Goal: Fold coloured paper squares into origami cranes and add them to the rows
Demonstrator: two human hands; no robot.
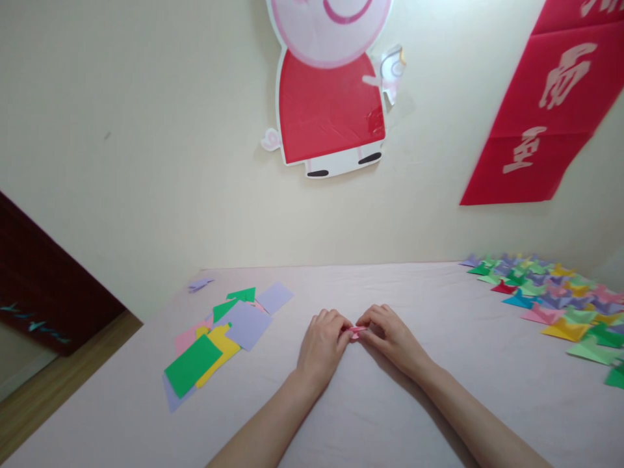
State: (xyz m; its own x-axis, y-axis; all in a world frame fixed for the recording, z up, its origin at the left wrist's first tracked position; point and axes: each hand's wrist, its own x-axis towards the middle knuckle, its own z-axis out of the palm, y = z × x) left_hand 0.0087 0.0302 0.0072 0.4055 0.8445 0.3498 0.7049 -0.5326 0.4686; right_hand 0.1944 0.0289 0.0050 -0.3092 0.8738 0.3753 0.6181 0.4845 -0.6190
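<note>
A small piece of pink folded paper (357, 332) sits between my two hands, low over the table's middle. My left hand (322, 343) pinches its left side between thumb and fingers. On the opposite side my right hand (390, 337) pinches it too, fingers curled. Much of the paper is hidden behind the fingertips, so its exact folded shape cannot be made out. Both wrists come in from the bottom of the view.
Loose paper sheets, a green sheet (193, 365) on top, lie at the left. A folded purple piece (199, 285) is farther back. Rows of folded paper figures (565, 329) cover the right side. The pale tabletop (273, 416) meets a wall (195, 162) behind.
</note>
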